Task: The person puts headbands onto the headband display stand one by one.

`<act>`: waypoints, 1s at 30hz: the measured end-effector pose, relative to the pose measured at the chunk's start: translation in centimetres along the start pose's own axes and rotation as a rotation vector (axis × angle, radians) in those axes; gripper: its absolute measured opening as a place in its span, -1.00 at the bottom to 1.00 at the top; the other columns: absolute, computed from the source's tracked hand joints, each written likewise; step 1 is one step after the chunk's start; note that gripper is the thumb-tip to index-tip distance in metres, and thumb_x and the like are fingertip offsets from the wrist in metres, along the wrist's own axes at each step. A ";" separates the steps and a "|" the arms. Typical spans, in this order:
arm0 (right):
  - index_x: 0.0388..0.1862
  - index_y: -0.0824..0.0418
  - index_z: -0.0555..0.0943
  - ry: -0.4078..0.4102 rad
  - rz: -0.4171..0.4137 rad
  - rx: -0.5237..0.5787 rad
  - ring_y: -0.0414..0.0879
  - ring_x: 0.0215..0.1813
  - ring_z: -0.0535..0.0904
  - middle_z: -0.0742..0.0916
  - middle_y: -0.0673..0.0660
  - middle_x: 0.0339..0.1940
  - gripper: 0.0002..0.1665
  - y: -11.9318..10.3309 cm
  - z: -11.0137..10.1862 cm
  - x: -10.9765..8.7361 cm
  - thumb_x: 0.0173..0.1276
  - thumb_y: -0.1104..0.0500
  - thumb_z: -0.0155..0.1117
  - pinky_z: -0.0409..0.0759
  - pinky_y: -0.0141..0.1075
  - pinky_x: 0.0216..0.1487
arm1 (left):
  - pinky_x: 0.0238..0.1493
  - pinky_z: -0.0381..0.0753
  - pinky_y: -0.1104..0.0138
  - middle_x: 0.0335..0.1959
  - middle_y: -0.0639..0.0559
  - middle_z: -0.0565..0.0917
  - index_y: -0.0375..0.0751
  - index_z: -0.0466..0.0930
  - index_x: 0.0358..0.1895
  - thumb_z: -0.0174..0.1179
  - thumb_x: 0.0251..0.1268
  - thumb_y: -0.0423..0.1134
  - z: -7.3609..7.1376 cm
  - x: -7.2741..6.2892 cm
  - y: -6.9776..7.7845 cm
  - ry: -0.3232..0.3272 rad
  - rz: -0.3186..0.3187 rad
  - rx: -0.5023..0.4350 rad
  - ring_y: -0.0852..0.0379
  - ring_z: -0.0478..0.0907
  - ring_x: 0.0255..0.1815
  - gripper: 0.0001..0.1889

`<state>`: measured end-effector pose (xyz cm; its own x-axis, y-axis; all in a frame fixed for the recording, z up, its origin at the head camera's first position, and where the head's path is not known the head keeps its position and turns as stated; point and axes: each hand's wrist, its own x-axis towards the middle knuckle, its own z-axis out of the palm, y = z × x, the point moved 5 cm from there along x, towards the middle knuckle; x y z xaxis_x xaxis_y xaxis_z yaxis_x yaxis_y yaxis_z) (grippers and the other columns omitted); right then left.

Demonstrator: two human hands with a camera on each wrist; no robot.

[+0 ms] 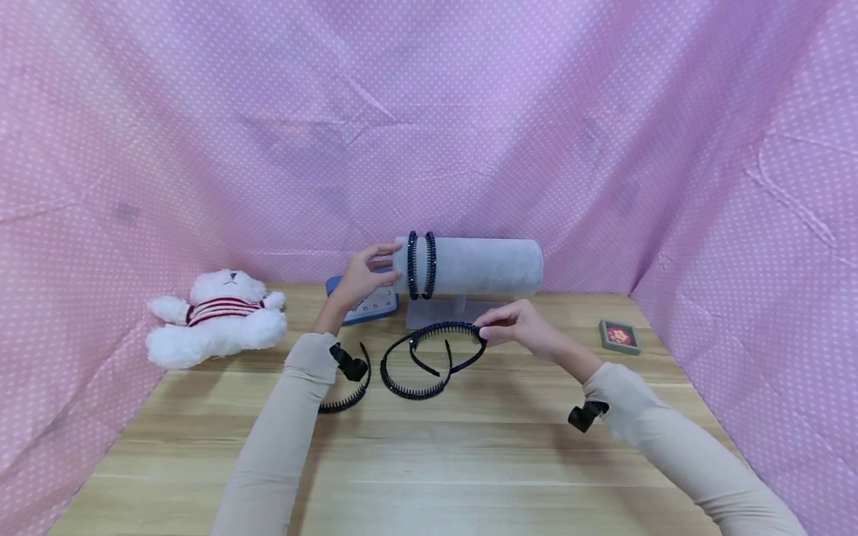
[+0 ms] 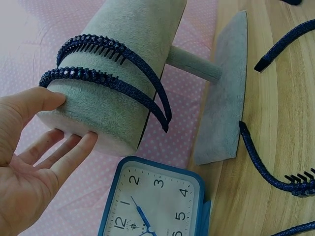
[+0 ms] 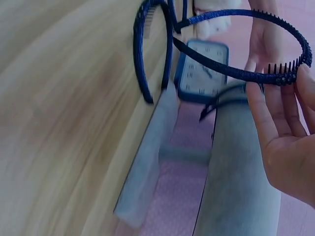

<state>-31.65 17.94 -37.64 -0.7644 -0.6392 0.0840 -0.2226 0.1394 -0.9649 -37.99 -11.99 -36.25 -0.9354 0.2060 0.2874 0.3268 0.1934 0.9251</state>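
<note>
A grey velvety display stand (image 1: 488, 266) has a horizontal roll on a post and base. Two dark beaded headbands with comb teeth, one of them the inner headband (image 1: 431, 264), sit around the roll's left end. My left hand (image 1: 365, 277) holds that end, its thumb near the outer headband (image 2: 78, 76) and its fingers against the end face (image 2: 106, 142). Between thumb and fingers, my right hand (image 1: 519, 327) pinches another dark toothed headband (image 1: 469, 365), raised in front of the base. From the head view, a further headband (image 1: 415, 394) lies on the table, partly overlapped by the held one.
One more headband (image 1: 345, 404) lies on the table (image 1: 429, 469), partly behind the left forearm. A blue-framed clock (image 1: 375, 305) stands behind the left hand. A white plush bear (image 1: 224, 320) sits at left, and a small framed picture (image 1: 620, 337) lies at right.
</note>
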 end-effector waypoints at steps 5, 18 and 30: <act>0.10 0.70 0.56 0.029 0.071 -0.009 -0.13 -0.15 0.80 0.85 0.01 -0.24 -0.62 0.1 -2.2 -0.6 0.41 0.42 0.29 0.79 -0.04 0.01 | 0.16 0.73 0.04 0.50 -0.14 0.39 -0.17 0.47 0.41 0.30 0.35 -0.43 -0.2 -0.2 0.0 0.002 -0.005 0.000 -0.22 0.42 0.45 -0.44; 0.05 0.51 0.68 0.052 0.154 -0.063 -0.10 -0.09 0.79 0.84 0.01 -0.18 -0.72 1.3 -8.0 -1.9 0.43 0.36 0.29 0.79 -0.06 0.01 | 0.14 0.74 0.06 0.50 -0.15 0.38 -0.18 0.46 0.42 0.29 0.36 -0.43 -0.5 -0.4 0.0 -0.001 -0.009 -0.005 -0.22 0.41 0.45 -0.44; 0.10 0.42 0.69 0.104 0.226 -0.118 -0.12 -0.04 0.76 0.83 0.02 -0.10 -0.70 1.7 -14.0 -4.9 0.48 0.30 0.27 0.77 -0.14 0.07 | 0.14 0.74 0.10 0.50 -0.16 0.38 -0.21 0.46 0.42 0.29 0.37 -0.43 -0.5 -0.5 -0.1 -0.001 -0.019 -0.014 -0.24 0.39 0.46 -0.45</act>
<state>-36.77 31.91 -36.19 -0.8594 -0.5016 -0.0995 -0.1034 0.3610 -0.9268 -37.62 -12.63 -36.38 -0.9413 0.2031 0.2697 0.3071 0.1833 0.9338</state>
